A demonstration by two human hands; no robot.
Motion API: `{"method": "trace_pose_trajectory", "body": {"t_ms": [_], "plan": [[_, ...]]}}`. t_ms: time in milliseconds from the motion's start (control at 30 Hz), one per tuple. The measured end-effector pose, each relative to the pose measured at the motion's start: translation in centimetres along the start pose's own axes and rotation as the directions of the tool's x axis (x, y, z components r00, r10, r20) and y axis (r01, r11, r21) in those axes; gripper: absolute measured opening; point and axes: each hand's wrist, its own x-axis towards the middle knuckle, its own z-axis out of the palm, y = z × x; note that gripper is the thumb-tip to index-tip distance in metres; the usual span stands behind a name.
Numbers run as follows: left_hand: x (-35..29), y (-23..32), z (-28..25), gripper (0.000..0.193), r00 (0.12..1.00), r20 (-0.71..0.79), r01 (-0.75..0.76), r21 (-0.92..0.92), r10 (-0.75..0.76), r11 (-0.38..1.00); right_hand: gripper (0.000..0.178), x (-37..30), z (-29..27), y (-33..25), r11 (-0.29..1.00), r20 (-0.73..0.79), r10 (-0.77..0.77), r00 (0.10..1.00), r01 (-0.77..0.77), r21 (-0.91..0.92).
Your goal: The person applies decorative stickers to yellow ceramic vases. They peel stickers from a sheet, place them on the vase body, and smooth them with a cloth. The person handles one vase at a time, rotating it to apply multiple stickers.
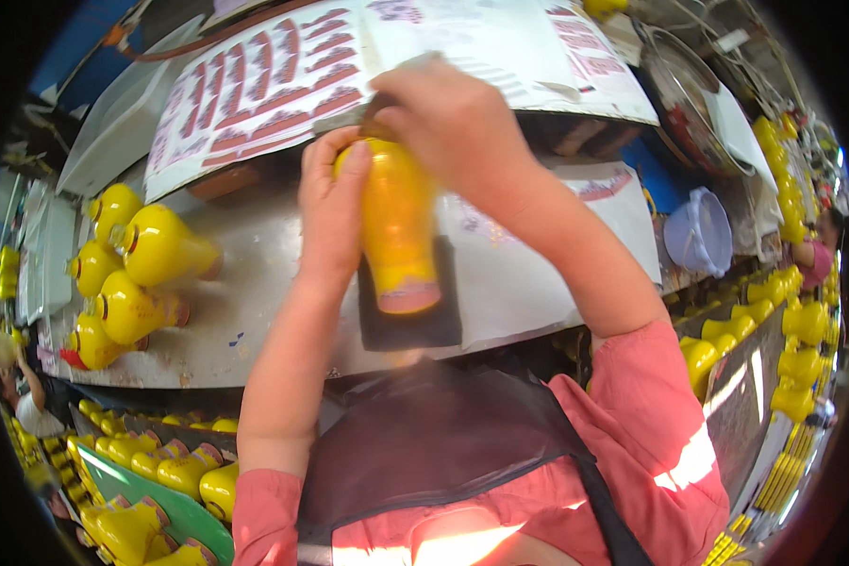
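A glossy yellow vase (pixel 401 212) with a pinkish patterned band round its foot is held over a dark mat (pixel 407 325), foot toward me. My left hand (pixel 335 189) is closed round its far, upper end, thumb along the side. At that same end my right hand (pixel 453 118) is closed, smeared by motion. Something brown and grey shows by its fingers, too blurred to name. Just beyond lies a white sheet (pixel 297 28) bearing rows of curved pink-and-purple printed strips.
Several yellow vases (pixel 165 245) stand at the table's left. A lilac bucket (pixel 698 231) and a round metal pan (pixel 684 94) are on the right. Paper (pixel 557 274) covers the table's right part. More yellow vases (pixel 141 533) fill a green-edged container at lower left; people work at both sides.
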Motion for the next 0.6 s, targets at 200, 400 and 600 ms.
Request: {"method": "trace_pose_trajectory", "body": {"t_ms": [200, 400, 600], "plan": [[-0.2, 0.6, -0.1, 0.029, 0.997, 0.030, 0.076, -0.263, -0.071, 0.962, 0.025, -6.5, -0.5, -4.2, 0.959, -0.141, -0.223, 0.964, 0.243, 0.144], [-0.3, 0.8, 0.1, 0.034, 1.000, -0.023, 0.019, -0.116, -0.022, 0.993, 0.014, -9.3, -4.6, -2.3, 0.737, 0.164, 0.470, 0.868, -0.488, 0.467], [-0.8, 1.3, 0.6, 0.035, 0.997, 0.000, 0.074, -0.198, -0.075, 0.977, 0.032, -8.2, -9.4, 5.1, 0.434, 0.243, 0.805, 0.541, -0.816, 0.381]]}}
